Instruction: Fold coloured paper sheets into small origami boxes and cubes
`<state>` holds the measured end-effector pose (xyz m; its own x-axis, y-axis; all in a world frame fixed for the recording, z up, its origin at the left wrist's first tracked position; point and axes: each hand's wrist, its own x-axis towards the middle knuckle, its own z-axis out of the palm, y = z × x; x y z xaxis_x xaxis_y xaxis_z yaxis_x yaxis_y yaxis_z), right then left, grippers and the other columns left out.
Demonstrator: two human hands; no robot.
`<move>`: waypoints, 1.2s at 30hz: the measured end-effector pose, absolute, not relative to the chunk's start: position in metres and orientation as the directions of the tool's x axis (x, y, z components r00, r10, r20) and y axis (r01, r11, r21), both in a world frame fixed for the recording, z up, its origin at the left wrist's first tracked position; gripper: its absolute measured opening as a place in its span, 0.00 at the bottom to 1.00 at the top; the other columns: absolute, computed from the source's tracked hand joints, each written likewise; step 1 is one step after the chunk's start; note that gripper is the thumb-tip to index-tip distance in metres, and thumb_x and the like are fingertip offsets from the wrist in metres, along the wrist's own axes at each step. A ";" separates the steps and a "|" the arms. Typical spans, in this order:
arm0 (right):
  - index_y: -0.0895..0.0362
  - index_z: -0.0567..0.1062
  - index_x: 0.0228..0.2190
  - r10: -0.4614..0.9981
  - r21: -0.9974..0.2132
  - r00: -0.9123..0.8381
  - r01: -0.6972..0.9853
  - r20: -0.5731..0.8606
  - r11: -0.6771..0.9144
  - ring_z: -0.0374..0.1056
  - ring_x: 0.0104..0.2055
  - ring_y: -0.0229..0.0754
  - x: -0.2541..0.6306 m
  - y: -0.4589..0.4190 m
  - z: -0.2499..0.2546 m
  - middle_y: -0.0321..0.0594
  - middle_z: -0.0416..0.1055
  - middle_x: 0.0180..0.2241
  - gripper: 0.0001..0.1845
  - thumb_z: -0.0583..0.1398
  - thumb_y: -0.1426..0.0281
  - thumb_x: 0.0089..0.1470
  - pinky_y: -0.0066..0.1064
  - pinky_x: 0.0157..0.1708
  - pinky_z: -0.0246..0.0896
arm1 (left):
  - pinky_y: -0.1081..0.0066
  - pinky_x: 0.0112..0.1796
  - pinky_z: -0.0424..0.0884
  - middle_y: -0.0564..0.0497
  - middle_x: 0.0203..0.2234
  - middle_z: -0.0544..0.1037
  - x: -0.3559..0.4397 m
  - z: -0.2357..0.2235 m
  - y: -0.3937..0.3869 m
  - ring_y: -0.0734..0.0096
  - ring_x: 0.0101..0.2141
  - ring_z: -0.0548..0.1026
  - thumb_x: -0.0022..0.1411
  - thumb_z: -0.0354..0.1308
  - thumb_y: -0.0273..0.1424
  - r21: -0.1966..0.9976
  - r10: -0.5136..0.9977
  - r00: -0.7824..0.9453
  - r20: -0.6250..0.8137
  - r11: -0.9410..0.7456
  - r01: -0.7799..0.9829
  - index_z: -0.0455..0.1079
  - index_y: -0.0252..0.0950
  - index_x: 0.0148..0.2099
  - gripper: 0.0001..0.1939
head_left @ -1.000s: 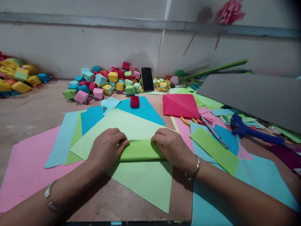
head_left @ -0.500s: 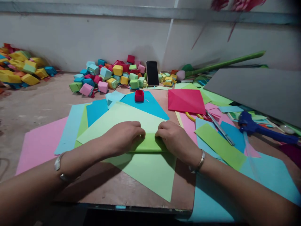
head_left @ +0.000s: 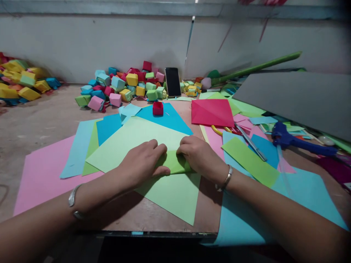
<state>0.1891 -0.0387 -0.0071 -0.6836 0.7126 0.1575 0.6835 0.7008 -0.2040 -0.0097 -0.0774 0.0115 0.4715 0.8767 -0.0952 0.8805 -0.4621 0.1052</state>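
Note:
A folded strip of bright green paper point(head_left: 175, 162) lies in front of me, on top of a larger pale green sheet point(head_left: 175, 197). My left hand point(head_left: 145, 159) grips its left part, with the thumb along the near edge and the fingers curled above. Curled fingers of my right hand point(head_left: 199, 155) pinch its right end. Both ends of the strip are hidden under my hands. Beyond them, a small open red paper box point(head_left: 158, 109) stands on a blue sheet point(head_left: 175, 118).
Many small folded paper cubes point(head_left: 117, 84) are heaped by the wall, beside a leaning phone point(head_left: 172, 82). To the right lie a red paper square point(head_left: 212, 112), a silver pen point(head_left: 251, 142), a blue glue gun point(head_left: 298, 140) and a grey board point(head_left: 298, 98). Pink paper point(head_left: 44, 168) is at left.
My left hand has slid right along the green strip, closer to my right hand, and its thumb now reaches along the near edge. The view has tilted down somewhat.

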 end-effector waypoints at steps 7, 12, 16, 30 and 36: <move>0.61 0.79 0.29 0.724 -0.139 -0.683 0.711 0.102 0.690 0.63 0.36 0.40 0.189 -0.042 0.003 0.44 0.70 0.32 0.13 0.55 0.82 0.56 0.30 0.32 0.53 | 0.67 0.33 0.62 0.48 0.36 0.66 -0.022 0.008 -0.069 0.61 0.35 0.68 0.61 0.55 0.47 0.270 0.821 0.558 -0.124 -0.513 0.815 0.63 0.49 0.61 0.27; 0.60 0.78 0.31 0.569 0.154 -0.818 0.575 0.089 0.803 0.62 0.35 0.46 0.177 -0.077 0.016 0.45 0.69 0.31 0.13 0.53 0.78 0.59 0.36 0.31 0.49 | 0.69 0.31 0.60 0.48 0.34 0.66 -0.025 0.004 -0.068 0.62 0.33 0.67 0.60 0.55 0.51 0.300 0.823 0.563 -0.082 -0.518 0.801 0.64 0.48 0.60 0.29; 0.62 0.78 0.37 0.535 0.296 -0.844 0.523 0.043 0.800 0.61 0.32 0.48 0.167 -0.116 0.007 0.48 0.70 0.32 0.13 0.54 0.78 0.54 0.38 0.28 0.49 | 0.69 0.32 0.60 0.47 0.35 0.67 -0.023 0.004 -0.068 0.62 0.34 0.68 0.60 0.56 0.49 0.306 0.830 0.550 -0.090 -0.503 0.808 0.65 0.47 0.61 0.29; 0.60 0.77 0.28 0.595 0.303 -0.803 0.573 0.024 0.761 0.62 0.29 0.48 0.177 -0.117 0.023 0.48 0.68 0.28 0.08 0.57 0.78 0.48 0.38 0.22 0.47 | 0.69 0.31 0.60 0.47 0.36 0.67 -0.023 0.006 -0.064 0.61 0.34 0.68 0.59 0.56 0.52 0.287 0.821 0.558 -0.118 -0.510 0.811 0.62 0.48 0.61 0.31; 0.65 0.77 0.38 0.592 0.295 -0.801 0.547 -0.085 0.783 0.62 0.31 0.47 0.168 -0.117 0.013 0.47 0.67 0.29 0.12 0.56 0.76 0.54 0.37 0.23 0.49 | 0.68 0.32 0.62 0.46 0.36 0.70 -0.016 0.008 -0.064 0.59 0.36 0.69 0.59 0.53 0.54 0.252 0.861 0.493 -0.127 -0.453 0.855 0.63 0.39 0.55 0.29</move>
